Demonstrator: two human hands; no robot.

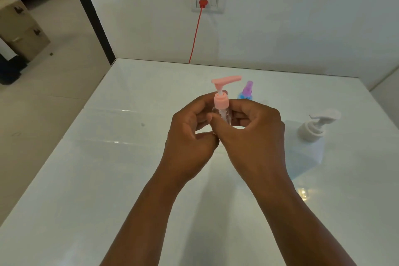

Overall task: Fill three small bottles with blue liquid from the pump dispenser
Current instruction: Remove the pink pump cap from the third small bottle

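Left hand (190, 134) and right hand (252, 134) both grip a small clear plastic bottle with pink pump top (221, 103) above the glossy white desk (108, 179); a large white pump dispenser (308, 142) stands to the right.

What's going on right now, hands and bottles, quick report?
Left hand and right hand both grip the small pink-pump bottle, which looks empty. Purple-capped bottle behind holds blue. White pump dispenser untouched, right. Nothing blocking.

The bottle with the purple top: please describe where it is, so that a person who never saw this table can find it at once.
On the white table, look just behind the two hands, which hold a clear bottle with a pink pump. The bottle with the purple top stands right of that pink pump, partly hidden by the right hand. It alone shows blue content under a purple cap; the big dispenser is white.
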